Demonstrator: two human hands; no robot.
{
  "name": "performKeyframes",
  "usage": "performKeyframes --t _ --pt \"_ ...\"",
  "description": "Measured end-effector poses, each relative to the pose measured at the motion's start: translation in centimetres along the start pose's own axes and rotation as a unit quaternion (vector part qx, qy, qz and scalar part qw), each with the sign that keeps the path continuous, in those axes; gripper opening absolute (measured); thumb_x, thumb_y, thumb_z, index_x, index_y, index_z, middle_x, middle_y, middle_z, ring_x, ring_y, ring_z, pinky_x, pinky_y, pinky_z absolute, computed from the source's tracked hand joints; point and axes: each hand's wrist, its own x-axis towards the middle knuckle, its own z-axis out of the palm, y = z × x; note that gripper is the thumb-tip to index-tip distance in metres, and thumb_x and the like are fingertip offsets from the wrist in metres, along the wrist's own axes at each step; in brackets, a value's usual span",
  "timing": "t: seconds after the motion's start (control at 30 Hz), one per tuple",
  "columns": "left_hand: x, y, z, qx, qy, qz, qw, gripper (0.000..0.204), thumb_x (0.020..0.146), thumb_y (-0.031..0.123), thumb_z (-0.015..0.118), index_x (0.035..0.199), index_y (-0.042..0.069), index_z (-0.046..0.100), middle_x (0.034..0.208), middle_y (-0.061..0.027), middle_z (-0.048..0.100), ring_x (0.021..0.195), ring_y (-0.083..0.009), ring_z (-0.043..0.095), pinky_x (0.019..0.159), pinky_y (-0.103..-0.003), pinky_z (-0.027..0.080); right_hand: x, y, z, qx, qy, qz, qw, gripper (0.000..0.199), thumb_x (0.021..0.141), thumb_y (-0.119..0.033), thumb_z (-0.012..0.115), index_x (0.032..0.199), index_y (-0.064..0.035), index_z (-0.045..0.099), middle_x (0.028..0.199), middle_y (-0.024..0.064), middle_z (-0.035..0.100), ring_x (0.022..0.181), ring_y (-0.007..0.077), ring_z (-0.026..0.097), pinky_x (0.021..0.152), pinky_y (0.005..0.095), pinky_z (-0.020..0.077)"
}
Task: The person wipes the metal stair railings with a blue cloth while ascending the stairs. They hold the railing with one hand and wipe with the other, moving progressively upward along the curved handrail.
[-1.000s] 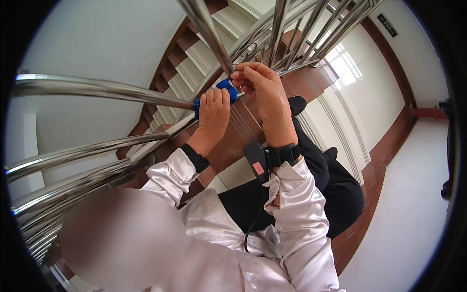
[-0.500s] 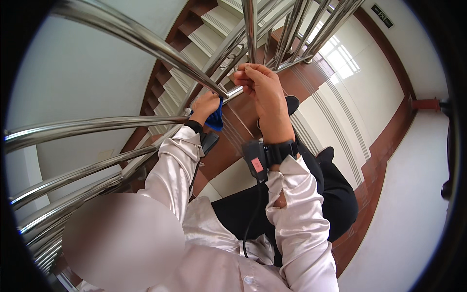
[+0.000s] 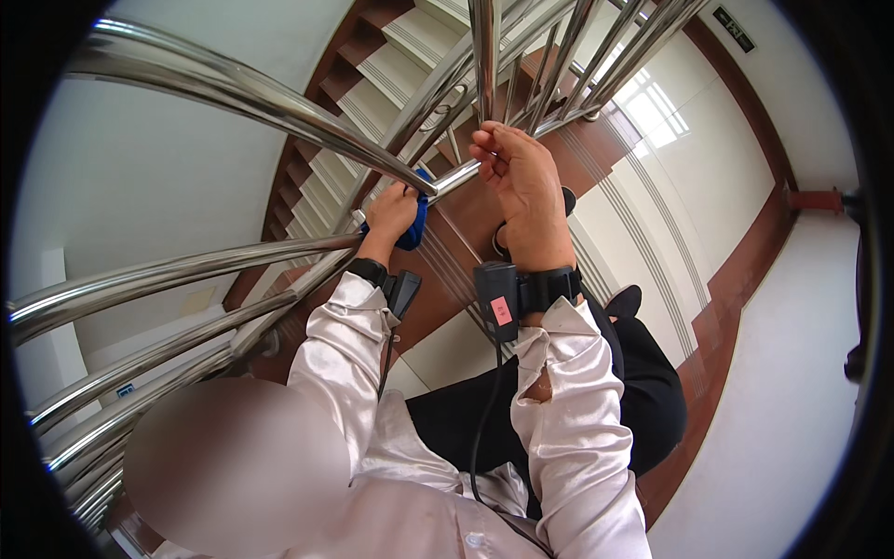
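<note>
I see the left hand [image 3: 391,212] stretched forward, fingers curled tight around a blue cloth [image 3: 413,224], soft and bunched, pressed against a shiny round steel rail [image 3: 279,98] of the stair railing. The right hand [image 3: 523,182] is raised, fingers bent loosely around the slanted lower rail [image 3: 466,175] at a vertical baluster [image 3: 484,56]. Both wrists carry black strapped devices. Versus half a second ago, the cloth sits lower along the rail.
</note>
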Motion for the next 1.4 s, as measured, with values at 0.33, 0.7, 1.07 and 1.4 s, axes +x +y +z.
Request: performKeyframes --t 0.33,0.7,1.07,1.4 --pt "1.2 0.3 0.2 0.015 -0.022 0.025 0.999 0.049 0.097 0.052 0.049 0.123 0.014 0.066 0.117 -0.0244 0.068 0.114 -0.0414 0.063 0.094 -0.047 0.049 -0.2 1.4 -0.6 -0.029 0.015 0.016 0.999 0.019 0.098 -0.013 0.056 0.108 -0.0011 0.066 0.092 0.0070 0.071 0.081 0.0155 0.068 0.067 0.0232 0.0491" --pt "-5.4 -0.5 -0.6 0.088 0.143 0.172 0.971 0.021 0.094 0.024 0.063 0.093 0.002 0.062 0.086 -0.0205 0.069 0.088 -0.0431 0.066 0.078 -0.053 0.051 3.0 10.9 -3.7 -0.163 0.028 0.045 0.985 0.017 0.092 -0.017 0.064 0.099 -0.0021 0.067 0.082 0.0041 0.067 0.070 0.0141 0.061 0.059 0.0247 0.0451" --pt "-7.4 0.3 -0.7 -0.056 -0.051 0.150 0.986 0.036 0.091 0.032 0.062 0.116 0.006 0.063 0.101 -0.0268 0.070 0.099 -0.0463 0.065 0.087 -0.052 0.051 0.6 18.2 -3.3 -0.071 -0.040 0.152 0.985 0.082 0.084 -0.056 0.075 0.130 0.0078 0.051 0.120 0.0189 0.062 0.103 0.0267 0.062 0.088 0.0401 0.0519" --pt "-9.9 3.0 -6.3 -0.201 0.297 0.272 0.893 0.035 0.081 0.013 0.081 0.108 0.004 0.061 0.105 -0.0091 0.057 0.093 -0.0220 0.059 0.087 -0.036 0.050 2.4 15.6 -4.1 -0.069 0.219 0.084 0.970 0.033 0.094 -0.027 0.063 0.114 -0.0001 0.061 0.099 0.0139 0.067 0.085 0.0301 0.067 0.075 0.0436 0.0552"
